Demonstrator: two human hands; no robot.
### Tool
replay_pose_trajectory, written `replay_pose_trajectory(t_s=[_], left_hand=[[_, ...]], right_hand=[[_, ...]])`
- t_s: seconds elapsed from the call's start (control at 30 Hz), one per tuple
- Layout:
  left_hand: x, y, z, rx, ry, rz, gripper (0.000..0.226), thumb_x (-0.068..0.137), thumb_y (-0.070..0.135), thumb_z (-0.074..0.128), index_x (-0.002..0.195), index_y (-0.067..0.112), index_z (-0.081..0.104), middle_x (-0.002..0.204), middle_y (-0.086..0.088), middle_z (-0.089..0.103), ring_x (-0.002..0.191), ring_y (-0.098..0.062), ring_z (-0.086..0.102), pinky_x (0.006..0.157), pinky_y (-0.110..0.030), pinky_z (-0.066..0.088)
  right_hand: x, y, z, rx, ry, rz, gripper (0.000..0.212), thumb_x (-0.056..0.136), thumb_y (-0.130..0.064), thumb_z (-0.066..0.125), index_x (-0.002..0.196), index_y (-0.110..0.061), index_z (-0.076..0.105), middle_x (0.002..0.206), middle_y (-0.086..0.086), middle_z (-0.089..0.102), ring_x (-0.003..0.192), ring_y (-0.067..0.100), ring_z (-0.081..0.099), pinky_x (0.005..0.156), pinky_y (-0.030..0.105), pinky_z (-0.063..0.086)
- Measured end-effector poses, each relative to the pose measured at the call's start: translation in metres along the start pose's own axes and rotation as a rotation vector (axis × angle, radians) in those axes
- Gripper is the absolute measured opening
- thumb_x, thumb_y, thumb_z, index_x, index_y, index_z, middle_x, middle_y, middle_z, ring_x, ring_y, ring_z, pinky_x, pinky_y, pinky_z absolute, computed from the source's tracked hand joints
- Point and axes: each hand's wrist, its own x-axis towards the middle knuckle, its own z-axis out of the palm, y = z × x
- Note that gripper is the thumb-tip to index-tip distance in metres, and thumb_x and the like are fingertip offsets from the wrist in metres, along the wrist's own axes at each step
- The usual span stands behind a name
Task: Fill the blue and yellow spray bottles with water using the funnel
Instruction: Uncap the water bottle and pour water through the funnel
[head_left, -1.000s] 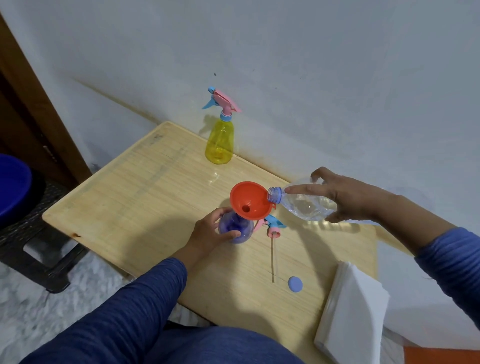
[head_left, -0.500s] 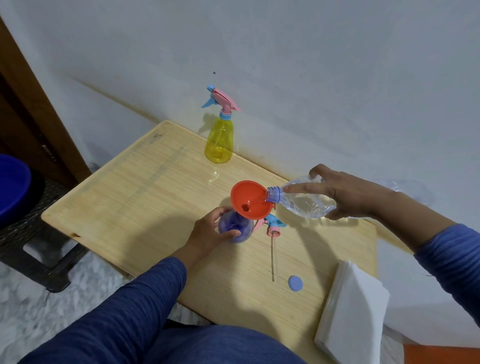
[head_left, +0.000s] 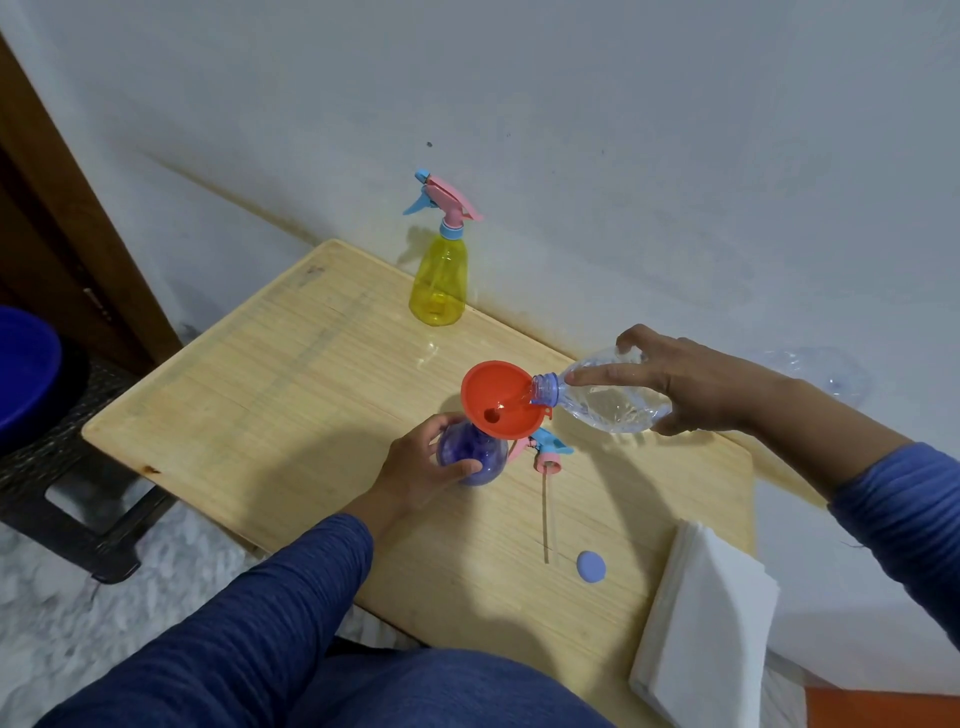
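A: Blue spray bottle (head_left: 474, 457) — status? It stands on the wooden table (head_left: 249, 410), gripped in the curled fingers of the left hand (head_left: 421, 478), with the orange funnel (head_left: 501, 397) seated in its open neck, just above those fingers.

B: Confirmed. The right hand (head_left: 691, 382) holds the clear water bottle (head_left: 605, 397), fingers wrapped round its body and forefinger laid along the shoulder. Compared with a second ago, the bottle's mouth has dropped over the funnel rim and water now glistens in the bowl — pouring looks to have begun.

A: Implication?

B: The first fill is probably under way. The removed trigger head (head_left: 548, 452) lies just beyond the left fingertips, its tube trailing toward the blue cap (head_left: 590, 566).

A: And the yellow spray bottle (head_left: 439, 283)?

B: Upright, head still fitted, well clear of both hands. It remains to be opened and filled.
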Motion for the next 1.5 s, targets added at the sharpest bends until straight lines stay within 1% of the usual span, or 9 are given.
replay_pose_trajectory(t_s=[0.27,0.47,0.67,0.8,0.93,1.07,1.23,1.37,1.5], left_hand=[[0.003,-0.004,0.000,0.017,-0.003,-0.009,0.068,0.069,0.036,0.080,0.127,0.026,0.047,0.127,0.005,0.056,0.110,-0.009,0.052,0.070,-0.003,0.042],[0.000,-0.001,-0.001,-0.004,-0.020,-0.012,0.080,0.050,0.063,0.070,0.122,0.035,0.047,0.121,0.012,0.055,0.106,-0.006,0.052,0.069,-0.004,0.043],[0.001,-0.001,0.000,0.019,-0.016,-0.014,0.068,0.067,0.037,0.081,0.125,0.029,0.048,0.126,0.005,0.056,0.113,-0.014,0.054,0.075,-0.010,0.044],[0.000,0.002,-0.001,0.071,-0.008,-0.004,0.064,0.068,0.037,0.080,0.123,0.028,0.049,0.122,0.006,0.058,0.110,-0.013,0.055,0.067,-0.004,0.042],[-0.001,0.008,-0.002,0.106,0.004,-0.015,0.071,0.058,0.048,0.080,0.120,0.026,0.052,0.112,0.008,0.060,0.100,-0.009,0.057,0.060,-0.001,0.040],[0.000,0.012,-0.001,0.163,0.010,-0.031,0.056,0.068,0.031,0.081,0.117,0.024,0.053,0.106,0.010,0.059,0.091,-0.006,0.056,0.059,-0.002,0.037],[-0.001,0.015,-0.002,0.157,0.004,-0.057,0.053,0.065,0.040,0.080,0.107,0.034,0.048,0.100,0.013,0.059,0.086,-0.006,0.058,0.064,-0.014,0.042],[-0.001,0.014,-0.001,0.140,-0.022,-0.060,0.055,0.066,0.043,0.079,0.111,0.032,0.049,0.102,0.013,0.059,0.089,-0.009,0.061,0.063,-0.016,0.043],[0.001,0.014,-0.004,0.139,-0.041,-0.062,0.071,0.056,0.056,0.073,0.116,0.025,0.052,0.105,0.009,0.061,0.092,-0.014,0.061,0.062,-0.017,0.042]], right_hand=[[0.001,0.002,0.002,0.006,0.002,0.019,0.105,0.074,-0.016,0.074,0.126,-0.070,0.001,0.134,0.001,0.025,0.092,0.025,0.049,0.079,0.031,0.047],[-0.002,0.002,0.002,0.017,0.015,0.000,0.104,0.075,-0.017,0.074,0.124,-0.068,-0.002,0.135,0.002,0.023,0.091,0.019,0.041,0.078,0.025,0.041],[-0.004,0.004,0.014,0.093,0.072,0.013,0.112,0.071,-0.018,0.078,0.124,-0.072,-0.003,0.131,0.000,0.026,0.091,0.021,0.049,0.074,0.027,0.046],[-0.007,0.004,0.026,0.267,0.135,0.044,0.113,0.067,-0.015,0.081,0.126,-0.074,0.006,0.122,-0.005,0.026,0.095,0.026,0.054,0.081,0.037,0.052],[-0.011,0.004,0.037,0.478,0.285,0.072,0.111,0.065,-0.013,0.083,0.128,-0.071,0.013,0.120,-0.002,0.034,0.103,0.024,0.050,0.087,0.034,0.049],[-0.022,0.003,0.042,0.608,0.475,0.105,0.110,0.062,-0.011,0.086,0.132,-0.063,0.019,0.118,0.003,0.042,0.097,0.018,0.054,0.087,0.018,0.042],[-0.043,0.004,0.052,0.767,0.717,0.270,0.113,0.058,-0.009,0.088,0.134,-0.059,0.022,0.122,0.004,0.045,0.098,0.018,0.059,0.093,0.037,0.049],[-0.060,-0.006,0.066,0.954,0.965,0.465,0.117,0.058,-0.007,0.087,0.129,-0.067,0.016,0.126,0.006,0.044,0.099,0.022,0.061,0.089,0.034,0.050],[-0.063,-0.027,0.082,1.070,1.158,0.680,0.119,0.060,-0.008,0.087,0.136,-0.057,0.010,0.126,0.003,0.045,0.102,0.017,0.061,0.091,0.036,0.050]])
